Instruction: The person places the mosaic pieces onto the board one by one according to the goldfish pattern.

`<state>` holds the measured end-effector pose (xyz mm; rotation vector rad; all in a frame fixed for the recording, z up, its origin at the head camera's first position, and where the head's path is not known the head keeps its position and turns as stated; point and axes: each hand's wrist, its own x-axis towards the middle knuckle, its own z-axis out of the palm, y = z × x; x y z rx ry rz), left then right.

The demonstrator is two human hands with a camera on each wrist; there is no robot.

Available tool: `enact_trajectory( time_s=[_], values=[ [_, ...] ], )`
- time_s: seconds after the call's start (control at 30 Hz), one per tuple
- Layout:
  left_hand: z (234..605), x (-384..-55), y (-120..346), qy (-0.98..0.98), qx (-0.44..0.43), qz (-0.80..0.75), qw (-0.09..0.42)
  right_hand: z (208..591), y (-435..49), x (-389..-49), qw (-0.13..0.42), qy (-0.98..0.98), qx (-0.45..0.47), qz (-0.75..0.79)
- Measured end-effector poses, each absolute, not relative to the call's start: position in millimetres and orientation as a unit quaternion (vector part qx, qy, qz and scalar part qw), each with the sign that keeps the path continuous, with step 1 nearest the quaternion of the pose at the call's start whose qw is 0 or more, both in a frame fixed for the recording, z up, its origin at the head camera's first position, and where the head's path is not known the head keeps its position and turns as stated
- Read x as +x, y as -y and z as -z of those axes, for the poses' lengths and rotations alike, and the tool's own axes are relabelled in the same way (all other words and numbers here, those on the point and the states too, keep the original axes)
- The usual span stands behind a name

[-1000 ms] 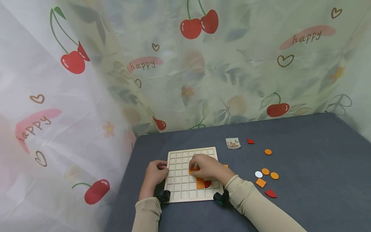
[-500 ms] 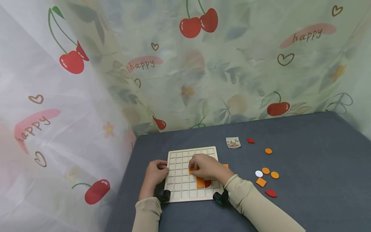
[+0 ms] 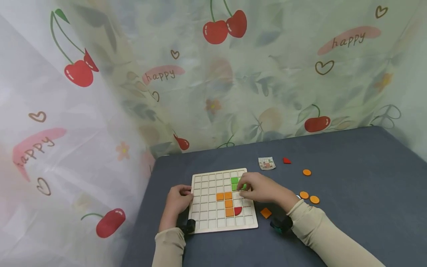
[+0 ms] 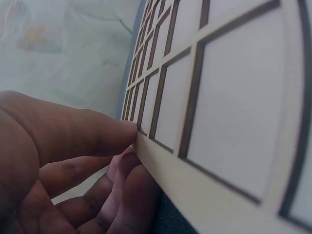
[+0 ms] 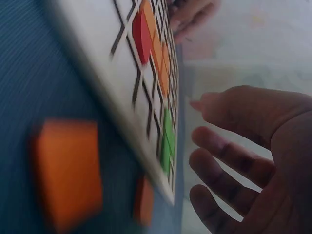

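A pale wooden grid board (image 3: 207, 222) lies on the dark tabletop. My left hand (image 3: 180, 198) pinches its left edge; in the left wrist view the thumb (image 4: 117, 136) is on the rim, with curled fingers beside and below. Orange squares (image 3: 228, 203) and a red rounded piece (image 3: 238, 211) sit in cells right of the middle. Green squares (image 3: 235, 180) fill cells near the upper right corner. Over that corner hovers my right hand (image 3: 261, 185), its fingers apart and holding nothing, partly covering the green pieces.
Off the board's right side lie an orange square (image 3: 265, 213), orange discs (image 3: 314, 199) and, farther back, another orange disc (image 3: 307, 172). A small printed grid card (image 3: 267, 163) and a red quarter piece (image 3: 287, 160) lie behind. A patterned curtain (image 3: 220, 92) borders the table.
My right hand has lifted off the orange square on the board and moved right, uncovering the orange and green pieces. My left hand stays at the board's edge.
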<state>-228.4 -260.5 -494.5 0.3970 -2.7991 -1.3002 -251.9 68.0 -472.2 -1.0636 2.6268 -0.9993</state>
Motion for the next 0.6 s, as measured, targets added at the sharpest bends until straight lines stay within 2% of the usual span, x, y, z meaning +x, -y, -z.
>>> enact_trajectory(
  time_s=[0.37, 0.6],
  values=[
    [487.8, -225.7, 259.3, 0.906, 0.119, 0.407, 0.015, 465.3, -164.8, -224.6, 0.033, -0.912, -0.275, 0.303],
    [491.3, -224.7, 258.2, 0.905, 0.131, 0.404, 0.007, 471.6, -205.9, -198.1, 0.021, -0.918, -0.26, 0.299]
  ],
)
